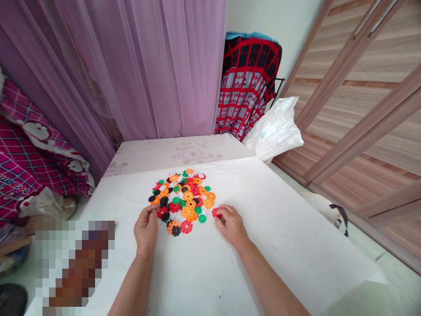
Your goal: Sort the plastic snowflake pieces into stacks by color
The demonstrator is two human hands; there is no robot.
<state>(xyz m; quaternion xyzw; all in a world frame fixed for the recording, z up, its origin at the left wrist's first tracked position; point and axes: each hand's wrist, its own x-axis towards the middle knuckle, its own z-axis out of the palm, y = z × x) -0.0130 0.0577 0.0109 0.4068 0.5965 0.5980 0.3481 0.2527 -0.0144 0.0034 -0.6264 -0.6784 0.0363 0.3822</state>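
The pile of discs (188,196) lies loosely spread on the white cloth (279,219), presumably so single pieces come away easily. And right of the pile, the right hand (232,223) pinches a red disc (215,212), seemingly by its rim for a light hold! Left of it, the left hand (146,226) curls narrow; whether it grips anything, I can't tell.

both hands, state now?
Left hand: curled at the edge of the pile; grip can't be told.
Right hand: closed, holding a red disc.
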